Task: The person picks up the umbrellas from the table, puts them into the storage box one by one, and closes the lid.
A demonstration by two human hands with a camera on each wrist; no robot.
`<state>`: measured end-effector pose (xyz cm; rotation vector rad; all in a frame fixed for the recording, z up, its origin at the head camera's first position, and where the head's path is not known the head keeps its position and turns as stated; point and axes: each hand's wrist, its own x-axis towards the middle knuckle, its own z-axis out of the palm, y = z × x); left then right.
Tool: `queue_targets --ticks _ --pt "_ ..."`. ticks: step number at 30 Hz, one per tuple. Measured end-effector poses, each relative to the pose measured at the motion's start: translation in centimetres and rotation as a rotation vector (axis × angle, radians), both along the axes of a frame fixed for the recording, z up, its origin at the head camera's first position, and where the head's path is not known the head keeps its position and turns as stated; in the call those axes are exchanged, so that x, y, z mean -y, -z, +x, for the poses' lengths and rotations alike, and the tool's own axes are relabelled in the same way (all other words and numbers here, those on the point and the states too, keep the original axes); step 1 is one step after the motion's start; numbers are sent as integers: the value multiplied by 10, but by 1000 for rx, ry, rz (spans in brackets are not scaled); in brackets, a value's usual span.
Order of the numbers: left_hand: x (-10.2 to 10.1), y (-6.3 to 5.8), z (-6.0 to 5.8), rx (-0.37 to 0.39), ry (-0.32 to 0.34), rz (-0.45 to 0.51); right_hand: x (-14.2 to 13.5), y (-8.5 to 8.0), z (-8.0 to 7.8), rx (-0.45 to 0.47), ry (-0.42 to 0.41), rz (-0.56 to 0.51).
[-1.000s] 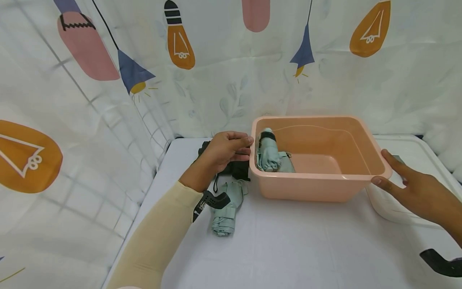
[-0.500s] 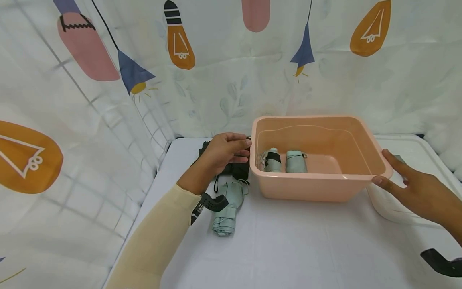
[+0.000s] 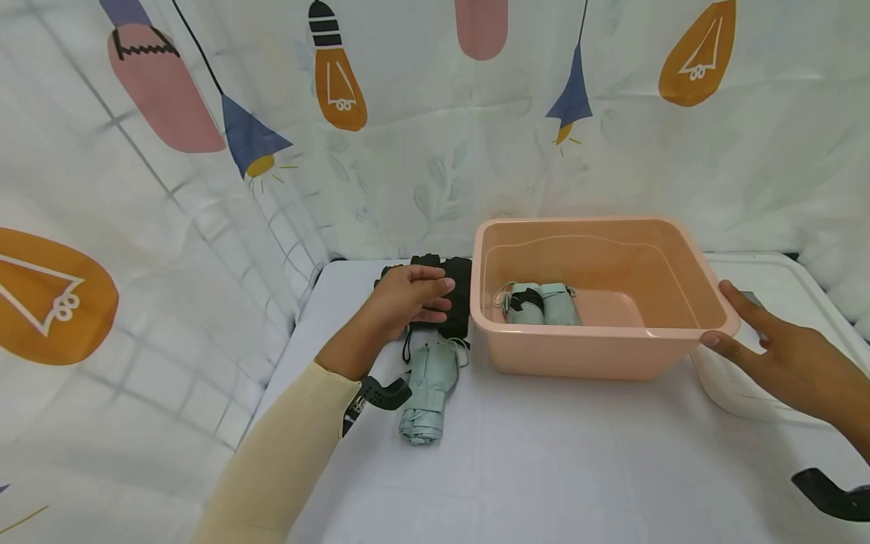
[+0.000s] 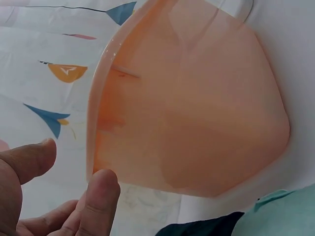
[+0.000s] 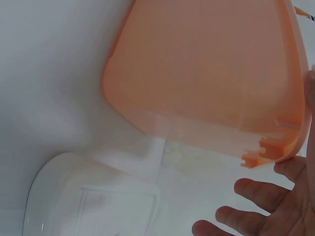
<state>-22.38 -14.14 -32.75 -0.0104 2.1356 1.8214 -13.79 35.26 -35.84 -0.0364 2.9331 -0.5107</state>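
Observation:
A peach plastic bin (image 3: 564, 353) stands on the table, with two light green folded umbrellas (image 3: 561, 306) side by side at its left end. My left hand (image 3: 411, 298) hovers just left of the bin, apart from its rim, fingers loosely extended and holding nothing. Black folded bundles (image 3: 459, 291), apparently umbrellas, lie behind and beneath that hand, partly hidden. Nearer me, another light green folded umbrella (image 3: 428, 400) lies on the tablecloth. My right hand (image 3: 788, 355) touches the bin's right rim with thumb and index finger; its other fingers (image 5: 241, 219) spread out straight.
A white plastic lid or tray (image 3: 795, 283) lies right of the bin, partly beneath my right hand. Behind the table hangs a printed curtain (image 3: 435, 166), and a white wire grid (image 3: 272, 219) shows at the left. White cloth (image 3: 578, 468) covers the table.
The umbrella at the bin's left end has dropped from leaning to lying beside the other one. My left hand has drawn back leftward from the rim. My right hand stays put.

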Motion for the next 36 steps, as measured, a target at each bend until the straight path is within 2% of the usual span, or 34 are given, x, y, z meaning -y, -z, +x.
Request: queue_targets --ticks 8,16,24,36 --pt "15 9 5 31 7 -89 -1 -1 0 13 -2 -6" --pt "26 17 10 60 2 -103 -1 -1 0 1 -5 -7" --pt "38 30 21 64 40 -132 -1 -2 1 -6 -10 -11" --pt "56 42 36 99 11 -177 -1 -1 1 -6 -16 -13"
